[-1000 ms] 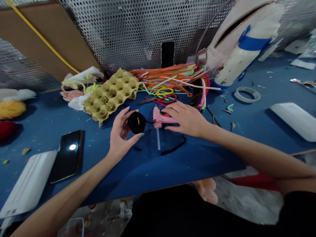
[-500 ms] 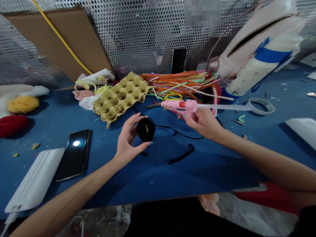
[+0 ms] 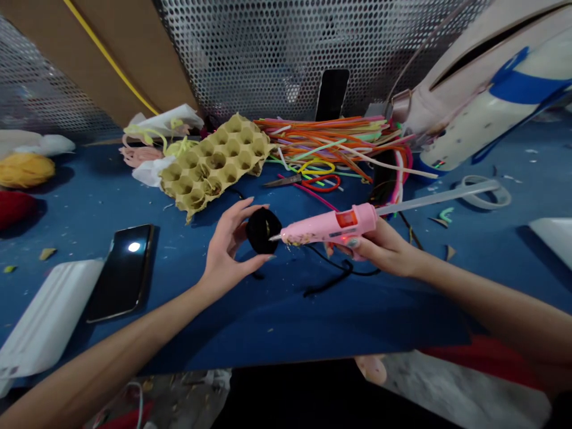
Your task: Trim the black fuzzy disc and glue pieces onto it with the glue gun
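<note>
Here: black ball (image 3: 258, 231), pinched by left hand (image 3: 226, 244); right of it, pink glue gun (image 3: 319, 229), gripped by right hand (image 3: 391, 247)

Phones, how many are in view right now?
2: a glossy phone lying beside the white block, left of the left hand, and a dark phone standing behind the pipe cleaners, before the mesh. Others may be hidden.

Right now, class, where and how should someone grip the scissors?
The scissors are probably best gripped by the red handle loop, from the near right: the blades point left, and the yellow loop lies nearer the pipe cleaners.
</note>
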`<state>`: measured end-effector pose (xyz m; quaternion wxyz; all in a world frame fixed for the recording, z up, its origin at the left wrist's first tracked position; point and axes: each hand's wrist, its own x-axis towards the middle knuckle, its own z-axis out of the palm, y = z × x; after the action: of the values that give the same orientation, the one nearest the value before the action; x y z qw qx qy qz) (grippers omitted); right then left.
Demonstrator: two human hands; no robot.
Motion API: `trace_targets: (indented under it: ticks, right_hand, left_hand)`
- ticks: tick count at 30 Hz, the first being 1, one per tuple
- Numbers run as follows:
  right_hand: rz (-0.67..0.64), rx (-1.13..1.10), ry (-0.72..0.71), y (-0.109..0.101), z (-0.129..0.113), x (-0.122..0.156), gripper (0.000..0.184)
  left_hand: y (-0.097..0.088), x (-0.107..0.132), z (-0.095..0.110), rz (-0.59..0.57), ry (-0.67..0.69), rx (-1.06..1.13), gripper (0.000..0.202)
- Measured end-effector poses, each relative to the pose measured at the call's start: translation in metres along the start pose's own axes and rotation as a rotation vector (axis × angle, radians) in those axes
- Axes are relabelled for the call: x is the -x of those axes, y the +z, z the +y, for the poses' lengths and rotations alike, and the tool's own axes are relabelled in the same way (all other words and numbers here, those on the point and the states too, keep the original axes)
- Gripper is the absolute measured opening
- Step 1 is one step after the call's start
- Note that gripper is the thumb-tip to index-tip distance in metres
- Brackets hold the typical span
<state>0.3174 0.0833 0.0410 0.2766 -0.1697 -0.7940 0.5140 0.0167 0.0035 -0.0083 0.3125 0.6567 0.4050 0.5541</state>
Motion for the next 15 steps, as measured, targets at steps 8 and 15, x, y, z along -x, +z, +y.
trace_targets:
  ticks: [8, 15]
  right_hand:
    - [0.015, 0.177, -0.054, -0.0028, -0.0053, -0.0049, 0.047]
    - [0.053, 0.225, -0.066, -0.0045, 0.0016, -0.0034, 0.048]
  left_hand:
    - [-0.0002, 0.001, -0.0032, 0.005, -0.006, 0.009, 0.097]
    - [0.0007, 0.0003, -0.0011, -0.004, -0.011, 0.027, 0.095]
